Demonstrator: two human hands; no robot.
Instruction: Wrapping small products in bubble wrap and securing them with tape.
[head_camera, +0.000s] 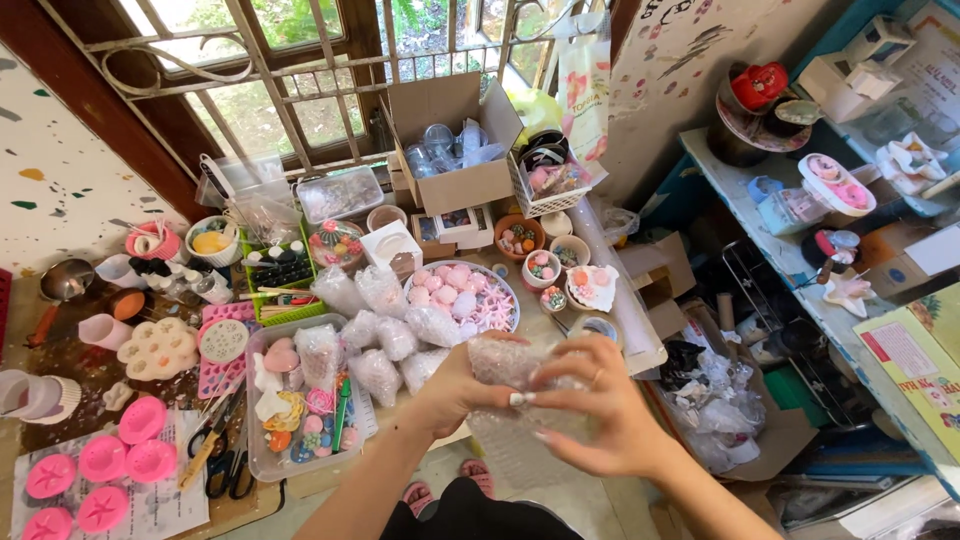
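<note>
The left hand (462, 385) and right hand (600, 405) both grip a bubble-wrap bundle (515, 372), held between them above the table's front edge. Just behind it lie about 6 similar wrapped bundles (385, 330) beside a round tray of pink pieces (462, 292) and a clear plastic tray (300, 400).

A crowded wooden table (90, 375) carried pink moulds (140, 420), a clear tray (262, 462), wrapped bundles (395, 338) and a cardboard box (455, 185).

Bubble-wrapped bundle (515, 365) between 2 hands
</note>
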